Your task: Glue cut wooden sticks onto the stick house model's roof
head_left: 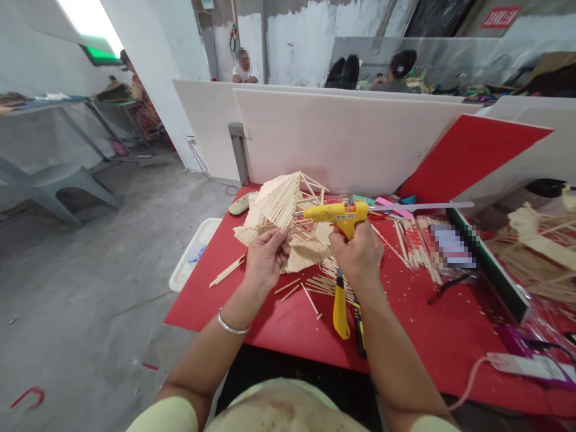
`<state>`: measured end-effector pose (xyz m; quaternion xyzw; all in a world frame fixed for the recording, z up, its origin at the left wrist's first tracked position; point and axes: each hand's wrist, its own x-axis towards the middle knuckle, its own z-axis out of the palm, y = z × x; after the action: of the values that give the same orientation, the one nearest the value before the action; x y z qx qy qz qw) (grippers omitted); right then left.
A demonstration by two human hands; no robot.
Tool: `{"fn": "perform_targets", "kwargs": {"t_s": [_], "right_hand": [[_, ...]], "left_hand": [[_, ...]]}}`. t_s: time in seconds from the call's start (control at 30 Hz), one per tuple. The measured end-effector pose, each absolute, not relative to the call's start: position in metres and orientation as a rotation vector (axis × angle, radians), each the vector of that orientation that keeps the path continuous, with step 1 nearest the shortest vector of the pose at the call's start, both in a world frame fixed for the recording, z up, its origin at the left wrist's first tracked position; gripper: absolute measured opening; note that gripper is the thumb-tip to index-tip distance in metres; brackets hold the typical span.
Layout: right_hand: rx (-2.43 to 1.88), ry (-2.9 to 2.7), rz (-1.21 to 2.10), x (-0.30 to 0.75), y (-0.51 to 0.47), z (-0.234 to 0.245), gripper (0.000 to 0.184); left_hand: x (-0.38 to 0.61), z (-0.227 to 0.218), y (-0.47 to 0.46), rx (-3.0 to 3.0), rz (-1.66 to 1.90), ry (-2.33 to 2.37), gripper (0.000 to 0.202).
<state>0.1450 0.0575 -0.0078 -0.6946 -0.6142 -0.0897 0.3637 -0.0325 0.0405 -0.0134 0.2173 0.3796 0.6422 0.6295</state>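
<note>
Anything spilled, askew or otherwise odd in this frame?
Mostly ordinary clutter. Loose sticks lie scattered at odd angles on the red table beside the stick model, and red scraps lie on the floor at lower left, as if dropped.

stick model (281, 201) on table (418, 336) | knife (341, 315) before it | panels (333, 132) behind
</note>
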Motion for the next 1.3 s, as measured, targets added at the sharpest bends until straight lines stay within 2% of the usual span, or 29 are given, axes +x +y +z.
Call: {"fn": "perform_targets", "kwargs": {"t_s": [0.5,0.83,1.3], "right_hand": [[-1.743,-1.583,-0.214,0.1454,0.0542,-0.0066,0.029],[-1.806,-1.578,-0.201,0.1445,0.0512,-0.0053,0.029],[-1.821,-1.557,-0.206,0.1442,0.0536,-0.0042,0.029]], "left_hand": [[-0.0337,-0.0132,0.0417,0.491,1.463,0.864,0.033],[-0.0388,-0.0137,0.0429,0.508,1.46,0.834,0.02],[-0.0415,-0.0182,0.0456,0.59,1.451,0.876,0.021]]}}
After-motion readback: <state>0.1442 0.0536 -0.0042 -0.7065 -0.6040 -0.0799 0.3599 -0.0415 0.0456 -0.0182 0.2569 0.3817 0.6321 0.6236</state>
